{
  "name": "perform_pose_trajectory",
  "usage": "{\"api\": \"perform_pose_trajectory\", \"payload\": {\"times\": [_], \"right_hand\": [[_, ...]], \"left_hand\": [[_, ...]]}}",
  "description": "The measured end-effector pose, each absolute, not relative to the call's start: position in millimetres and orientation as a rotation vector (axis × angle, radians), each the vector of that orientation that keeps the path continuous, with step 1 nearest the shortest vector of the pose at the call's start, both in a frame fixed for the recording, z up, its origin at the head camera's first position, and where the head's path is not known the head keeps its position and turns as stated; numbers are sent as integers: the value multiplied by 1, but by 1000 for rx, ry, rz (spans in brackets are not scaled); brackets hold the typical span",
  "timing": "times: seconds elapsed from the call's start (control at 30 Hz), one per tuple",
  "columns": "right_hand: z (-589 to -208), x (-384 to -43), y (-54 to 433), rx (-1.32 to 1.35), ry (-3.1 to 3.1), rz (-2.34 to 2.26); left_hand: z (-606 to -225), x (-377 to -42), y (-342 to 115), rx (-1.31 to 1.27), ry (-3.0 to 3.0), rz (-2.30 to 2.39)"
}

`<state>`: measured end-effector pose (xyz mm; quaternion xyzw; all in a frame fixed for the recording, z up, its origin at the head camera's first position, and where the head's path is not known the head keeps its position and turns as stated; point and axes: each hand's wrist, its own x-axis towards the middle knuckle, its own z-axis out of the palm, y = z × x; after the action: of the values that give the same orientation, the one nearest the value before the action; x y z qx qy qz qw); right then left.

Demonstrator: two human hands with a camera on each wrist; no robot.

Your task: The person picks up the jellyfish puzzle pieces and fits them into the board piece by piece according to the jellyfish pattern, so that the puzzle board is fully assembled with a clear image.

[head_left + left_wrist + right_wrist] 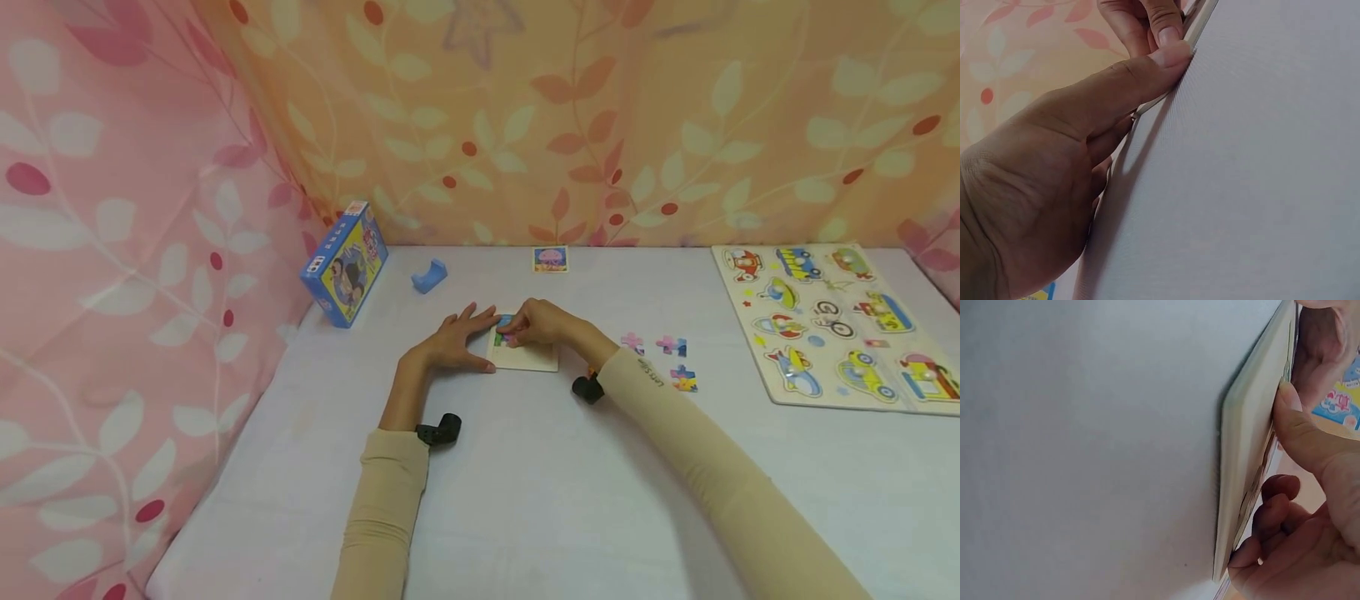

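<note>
A small pale puzzle board (525,360) lies flat on the white-covered table, its colourful picture area partly hidden beneath the right hand. My left hand (452,343) spans the board's left side with spread fingers. Its thumb touches the near edge, also seen in the left wrist view. Over the board is my right hand (542,323), its thumb (1290,399) pressing on the top face and its other fingers curled against the board. Whether a piece is pinched under them is hidden. Right of that wrist lie several loose jigsaw pieces (672,346).
A blue picture box (347,267) stands at the back left, beside a small blue curved holder (429,277). Near the back edge lies a small picture card (551,259). A large wooden vehicle puzzle (832,329) occupies the right side. Patterned curtains hang behind and left.
</note>
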<state>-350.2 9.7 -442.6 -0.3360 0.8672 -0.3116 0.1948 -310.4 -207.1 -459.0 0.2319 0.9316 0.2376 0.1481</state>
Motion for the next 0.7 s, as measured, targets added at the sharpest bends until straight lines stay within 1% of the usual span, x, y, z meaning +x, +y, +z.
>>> {"api": "perform_pose_trajectory", "payload": {"times": [0.4, 0.7], "right_hand": [[-439, -347, 9, -970, 2411, -862], [-437, -334, 8, -941, 2752, -743]], "left_hand": [[-456, -308, -208, 678, 2701, 619], [-457, -309, -207, 710, 2696, 643]]}}
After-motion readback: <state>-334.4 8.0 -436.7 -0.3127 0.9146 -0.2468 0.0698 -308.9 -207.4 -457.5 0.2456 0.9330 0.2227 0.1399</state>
